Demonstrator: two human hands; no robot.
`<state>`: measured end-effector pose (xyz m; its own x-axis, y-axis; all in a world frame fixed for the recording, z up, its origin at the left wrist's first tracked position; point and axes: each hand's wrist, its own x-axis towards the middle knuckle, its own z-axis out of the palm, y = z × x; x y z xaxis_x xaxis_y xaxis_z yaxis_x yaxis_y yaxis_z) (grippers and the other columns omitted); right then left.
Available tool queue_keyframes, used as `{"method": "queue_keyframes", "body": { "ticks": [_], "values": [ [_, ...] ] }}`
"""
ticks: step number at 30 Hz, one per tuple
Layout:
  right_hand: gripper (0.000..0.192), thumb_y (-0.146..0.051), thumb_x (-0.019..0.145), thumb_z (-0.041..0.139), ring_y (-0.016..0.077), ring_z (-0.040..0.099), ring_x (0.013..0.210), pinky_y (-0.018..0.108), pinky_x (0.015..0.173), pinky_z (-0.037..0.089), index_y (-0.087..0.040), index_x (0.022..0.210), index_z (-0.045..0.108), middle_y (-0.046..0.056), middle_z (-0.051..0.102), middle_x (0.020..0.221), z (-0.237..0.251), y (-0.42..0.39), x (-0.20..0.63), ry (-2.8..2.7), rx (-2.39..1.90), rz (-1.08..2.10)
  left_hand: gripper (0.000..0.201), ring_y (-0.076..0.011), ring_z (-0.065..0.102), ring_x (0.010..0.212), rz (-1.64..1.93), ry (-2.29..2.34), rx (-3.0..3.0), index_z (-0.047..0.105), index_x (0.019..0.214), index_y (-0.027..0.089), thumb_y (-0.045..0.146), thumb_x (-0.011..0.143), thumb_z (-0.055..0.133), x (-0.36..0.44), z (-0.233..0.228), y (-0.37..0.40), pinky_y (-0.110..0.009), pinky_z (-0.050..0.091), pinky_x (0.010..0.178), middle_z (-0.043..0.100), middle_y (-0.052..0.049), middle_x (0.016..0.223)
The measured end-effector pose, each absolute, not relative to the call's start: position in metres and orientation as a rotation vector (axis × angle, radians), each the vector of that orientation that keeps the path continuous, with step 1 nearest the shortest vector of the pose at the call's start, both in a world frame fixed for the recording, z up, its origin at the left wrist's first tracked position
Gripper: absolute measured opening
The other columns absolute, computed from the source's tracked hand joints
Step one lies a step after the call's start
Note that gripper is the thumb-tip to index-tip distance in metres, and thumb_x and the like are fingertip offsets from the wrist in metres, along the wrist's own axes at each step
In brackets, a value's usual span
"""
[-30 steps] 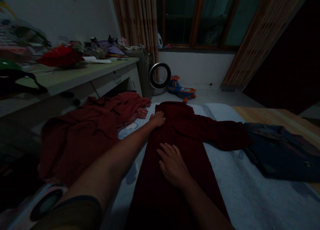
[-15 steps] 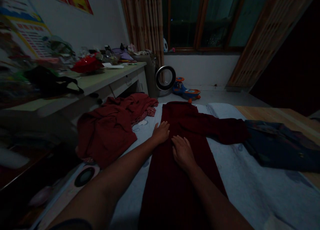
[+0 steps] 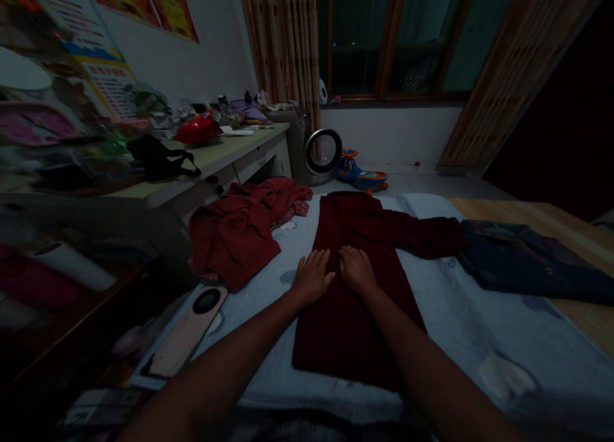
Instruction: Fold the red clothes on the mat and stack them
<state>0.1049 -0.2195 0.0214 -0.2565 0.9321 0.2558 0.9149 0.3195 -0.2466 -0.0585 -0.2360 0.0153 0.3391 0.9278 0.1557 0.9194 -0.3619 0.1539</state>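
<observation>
1. Bed sheet (image 3: 460, 320): pale, soft, faintly patterned cloth; it lies under the dark red garment on all sides and carries everything else listed here except the desk.
2. Desk (image 3: 225, 155): light, flat-topped, cluttered; stands left of the dark red garment, beyond the crumpled pile.
3. Dark red garment (image 3: 355, 314): matte cloth, folded into a long narrow panel. Its long axis runs straight away from the person, from the near edge of the bed toward the window. One sleeve sticks out sideways to the right near the far end. It lies directly under and ahead of both hands.
4. Blue garment (image 3: 532, 266): dark, heavier-looking cloth, flat, right of the dark red garment, just beyond its sleeve tip.
5. Crumpled red clothes (image 3: 240, 231): a loose, wrinkled heap left of the dark red garment, not touching it.
6. Left hand (image 3: 314, 277): open, palm down, fingers spread; it rests on the left long edge of the dark red garment, partly over the sheet. Grips nothing.
7. Right hand (image 3: 355, 270): open and flat, pressed on the middle of the dark red garment, just beside the left hand, thumbs nearly meeting. It sits more fully on the cloth; both hands reach equally far.
</observation>
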Motion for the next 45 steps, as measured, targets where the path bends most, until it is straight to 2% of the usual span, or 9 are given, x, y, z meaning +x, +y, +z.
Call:
{"method": "queue_keyframes", "body": {
  "ticks": [3,7,14,21,28,35,39,42,45],
  "values": [
    [0.043,-0.020,0.095,0.034,0.0209,0.037,0.136,0.041,0.113,0.021,-0.014,0.134,0.052,0.012,0.048,0.144,0.026,-0.218,0.104,-2.270,-1.685,0.099,0.058,-0.0293,0.026,0.142,0.436,1.846,2.577,0.033,0.147,0.020,0.034,0.092,0.045,-0.054,0.027,-0.247,-0.054,0.020,0.115,0.028,-0.012,0.156],
    [0.046,-0.019,0.094,0.036,0.0241,0.028,0.141,0.048,0.114,0.017,-0.016,0.139,0.047,0.011,0.039,0.151,0.035,-0.225,0.107,-2.379,-1.749,0.183,0.045,-0.0259,0.036,0.137,0.381,1.697,2.632,0.048,0.136,0.022,0.029,0.092,0.043,-0.048,0.034,-0.274,-0.046,0.025,0.115,0.044,-0.010,0.147],
    [0.048,-0.024,0.096,0.035,0.0212,0.023,0.144,0.044,0.115,0.019,-0.016,0.144,0.041,0.011,0.032,0.155,0.025,-0.275,0.120,-2.428,-1.612,0.193,0.058,-0.0287,0.018,0.146,0.306,1.623,2.637,0.036,0.146,0.020,0.041,0.093,0.040,-0.048,0.012,-0.298,-0.050,0.016,0.118,0.030,-0.010,0.156],
    [0.053,-0.028,0.096,0.042,0.0235,0.026,0.143,0.042,0.115,0.023,-0.012,0.146,0.038,0.013,0.031,0.155,0.023,-0.304,0.143,-2.470,-1.613,0.201,0.057,-0.0299,0.018,0.146,0.316,1.645,2.661,0.038,0.145,0.016,0.041,0.094,0.039,-0.047,0.010,-0.300,-0.049,0.014,0.118,0.029,-0.012,0.156],
    [0.051,-0.032,0.096,0.042,0.0219,0.030,0.141,0.042,0.116,0.023,-0.011,0.142,0.042,0.015,0.037,0.151,0.045,-0.345,0.140,-2.413,-1.486,0.243,0.051,-0.0272,0.020,0.145,0.264,1.631,2.593,0.040,0.143,0.020,0.035,0.095,0.039,-0.047,0.023,-0.310,-0.048,0.018,0.117,0.031,-0.009,0.156],
    [0.054,-0.031,0.093,0.045,0.0255,0.033,0.140,0.049,0.115,0.024,-0.012,0.143,0.039,0.016,0.039,0.149,0.026,-0.368,0.136,-2.320,-1.403,0.397,0.055,-0.0261,0.017,0.146,0.278,1.429,2.605,0.029,0.149,0.022,0.036,0.096,0.038,-0.040,0.017,-0.339,-0.050,0.018,0.117,0.026,-0.007,0.158],
    [0.042,-0.027,0.094,0.039,0.0197,0.050,0.126,0.040,0.107,0.038,-0.017,0.134,0.048,0.012,0.054,0.136,0.036,-0.357,0.158,-2.057,-1.300,0.583,0.054,-0.0291,0.017,0.146,0.316,1.428,2.584,0.035,0.146,0.020,0.037,0.095,0.042,-0.039,0.019,-0.343,-0.052,0.018,0.116,0.029,-0.009,0.157],
    [0.026,-0.024,0.091,0.042,0.0196,0.059,0.105,0.036,0.095,0.045,-0.018,0.110,0.061,0.010,0.065,0.111,0.051,-0.357,0.181,-1.910,-1.397,0.485,0.048,-0.0285,0.022,0.144,0.418,1.339,2.564,0.045,0.139,0.022,0.030,0.093,0.047,-0.037,0.028,-0.347,-0.053,0.020,0.116,0.034,-0.008,0.154],
    [0.016,-0.019,0.088,0.045,0.0180,0.059,0.085,0.032,0.081,0.045,-0.018,0.087,0.061,0.005,0.064,0.088,0.060,-0.371,0.196,-2.013,-1.465,0.455,0.040,-0.0237,0.031,0.141,0.523,1.117,2.555,0.053,0.132,0.021,0.027,0.092,0.048,-0.032,0.037,-0.356,-0.046,0.025,0.116,0.042,-0.008,0.149]
  ]
}}
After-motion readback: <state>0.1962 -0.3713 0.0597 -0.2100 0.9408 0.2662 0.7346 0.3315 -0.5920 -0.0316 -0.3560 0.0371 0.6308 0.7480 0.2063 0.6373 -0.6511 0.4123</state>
